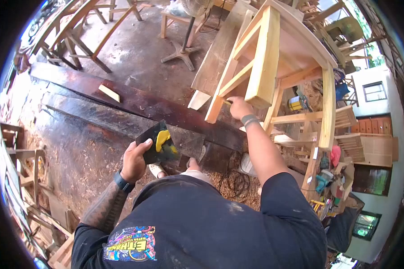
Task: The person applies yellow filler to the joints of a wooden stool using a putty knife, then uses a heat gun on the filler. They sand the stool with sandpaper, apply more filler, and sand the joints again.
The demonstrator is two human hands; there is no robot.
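My left hand [134, 162] grips a dark flat board [149, 144] by its edge, thumb on top. A thick smear of yellow putty [162, 140] lies on the board. My right hand [241, 108] is closed at the lower end of a leg of an unpainted wooden furniture frame [265, 58]. A small dark tip shows by its fingers against the wood; what the hand holds is too small to tell. The frame is tilted, with its legs and rails pointing towards me.
Long dark planks [134, 101] lie across the floor in front of me, with a small wood offcut [109, 93] on them. A stand fan [182, 54] stands farther back. A yellow-labelled can [295, 104] sits behind the frame. Wooden frames [24, 157] stand at left.
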